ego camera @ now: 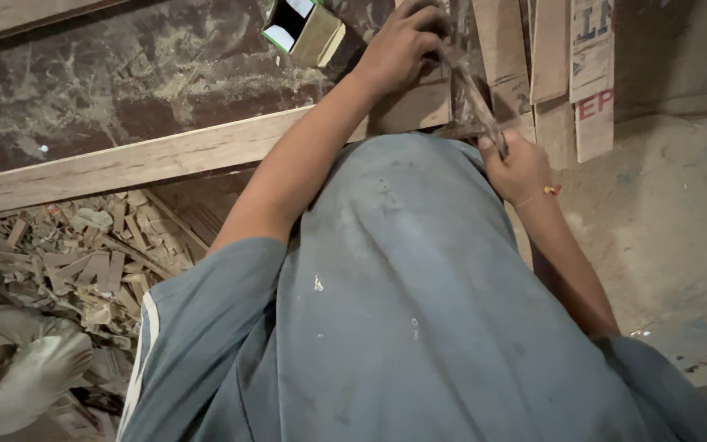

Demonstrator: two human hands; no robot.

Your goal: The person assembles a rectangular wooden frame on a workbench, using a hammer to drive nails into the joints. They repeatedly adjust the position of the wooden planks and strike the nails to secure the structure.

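Dusty workshop ground fills the view, with a dark stained board surface [124, 74] at the top and bare concrete floor [681, 245] on the right. Seen past a grey-blue shirt [403, 311], the left hand [403, 45] is clenched around the upper end of a thin, worn strip [472, 94], narrow and dull grey-brown, which slants down from upper left to lower right. The right hand [521, 168] grips the strip's lower end, fingers curled shut around it; a thin red and yellow thread [551, 190] circles that wrist. What the strip is made of cannot be told because of blur.

Just beneath the left hand runs a long pale wooden plank [149, 160], lying at a slight slant across the ground. Flat cardboard and wood pieces [566, 65] stand side by side to the right of the hands, some with red and blue print. A small open box [308, 29], green and white, sits near the left hand. Wood scraps [83, 254] lie heaped at lower left, beside a crumpled pale sack [18, 368].
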